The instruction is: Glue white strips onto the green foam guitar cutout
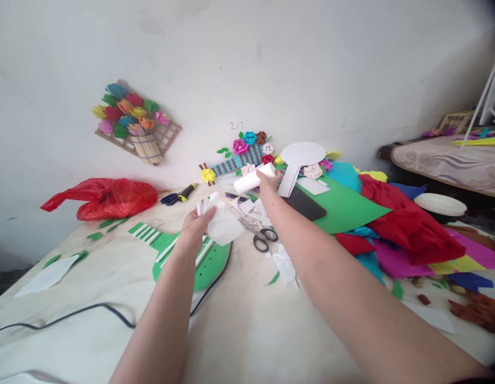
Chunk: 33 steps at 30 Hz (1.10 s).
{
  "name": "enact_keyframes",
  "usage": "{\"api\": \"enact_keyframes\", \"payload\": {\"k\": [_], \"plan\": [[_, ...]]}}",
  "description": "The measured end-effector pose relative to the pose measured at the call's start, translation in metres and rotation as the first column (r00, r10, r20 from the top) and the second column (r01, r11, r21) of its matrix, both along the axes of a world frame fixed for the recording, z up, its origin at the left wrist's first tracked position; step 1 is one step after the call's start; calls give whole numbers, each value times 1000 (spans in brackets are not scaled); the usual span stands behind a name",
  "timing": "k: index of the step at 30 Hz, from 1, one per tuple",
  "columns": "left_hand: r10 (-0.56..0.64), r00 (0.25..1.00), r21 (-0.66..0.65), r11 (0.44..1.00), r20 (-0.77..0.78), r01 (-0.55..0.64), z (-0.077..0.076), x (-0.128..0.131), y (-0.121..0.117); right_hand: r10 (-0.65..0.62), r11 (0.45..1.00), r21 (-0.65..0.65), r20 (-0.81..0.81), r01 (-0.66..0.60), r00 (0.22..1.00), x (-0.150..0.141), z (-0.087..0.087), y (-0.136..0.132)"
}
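Note:
My right hand [270, 184] is closed on the end of a white roll [247, 181], perhaps paper, above the clutter near the wall. In my left hand [196, 226], pinched between thumb and fingers, hangs a thin white sheet [223, 221] that looks like tissue. Below that hand lies a green guitar-shaped cutout [213, 266] with white strips across it, partly hidden by my left forearm. Scissors [261, 240] with black handles rest on the table between my hands, among white scraps [285, 264].
A red plastic bag [115, 197] and black-and-yellow pliers [178, 196] lie at the left. Coloured sheets [415, 229] pile up at the right, beside a green sheet [343, 202]. A decorated paper guitar [239, 160] leans on the wall. A black cable [99, 305] crosses the front.

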<state>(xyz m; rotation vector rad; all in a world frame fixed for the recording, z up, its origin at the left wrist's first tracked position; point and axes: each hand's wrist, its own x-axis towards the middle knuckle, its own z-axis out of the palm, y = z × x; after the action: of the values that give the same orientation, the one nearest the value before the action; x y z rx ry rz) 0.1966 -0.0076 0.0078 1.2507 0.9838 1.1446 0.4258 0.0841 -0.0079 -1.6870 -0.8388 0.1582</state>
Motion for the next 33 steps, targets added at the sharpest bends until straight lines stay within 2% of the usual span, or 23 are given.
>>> {"api": "enact_keyframes", "payload": {"k": [2, 3, 5, 8, 12, 17, 21, 22, 24, 25, 26, 28, 30, 33], "plan": [[2, 1000, 8, 1000, 0, -2, -1, -1, 1, -73, 995, -76, -139, 63, 988, 3, -1, -2], [7, 1000, 7, 1000, 0, -7, -1, -1, 2, -102, 988, -132, -152, 83, 983, 5, 0, -4], [19, 1000, 3, 1000, 2, -19, -2, -1, 3, -130, 970, -217, -74, 111, 989, 8, 2, -10], [22, 1000, 5, 1000, 5, -22, -5, -1, 5, -105, 968, -226, 11, 105, 994, 8, 6, -15], [18, 1000, 5, 1000, -18, -18, -9, -2, 8, -130, 969, -209, 17, 131, 991, 1, 7, -13], [9, 1000, 25, 1000, -7, -9, -6, -1, 5, -26, 948, -311, 133, 66, 991, -6, 4, -14], [6, 1000, 21, 1000, 3, -7, -1, 1, 1, -40, 978, -176, 368, 112, 929, -9, 14, -27], [3, 1000, 29, 1000, 3, -3, 0, 1, 0, -9, 987, -143, 403, 72, 915, -11, 18, -30], [-12, 1000, 49, 999, -1, 12, 1, 2, 0, 154, 983, -152, 394, -101, 906, -16, 28, -36], [-26, 1000, 61, 998, 0, 25, 1, 2, -1, 279, 956, -183, 346, -228, 896, -20, 33, -38], [-40, 999, 74, 996, 4, 39, 1, 2, -1, 421, 904, -201, 277, -376, 864, -24, 38, -41], [-71, 997, 99, 993, 11, 69, 1, 3, -3, 656, 750, -186, 84, -635, 750, -35, 44, -45], [-90, 996, 121, 989, 12, 88, 1, 5, -6, 770, 625, -133, -59, -769, 635, -46, 47, -50], [-97, 995, 139, 986, -1, 96, 0, 7, -11, 869, 438, -83, -214, -895, 446, -58, 46, -61]]}}
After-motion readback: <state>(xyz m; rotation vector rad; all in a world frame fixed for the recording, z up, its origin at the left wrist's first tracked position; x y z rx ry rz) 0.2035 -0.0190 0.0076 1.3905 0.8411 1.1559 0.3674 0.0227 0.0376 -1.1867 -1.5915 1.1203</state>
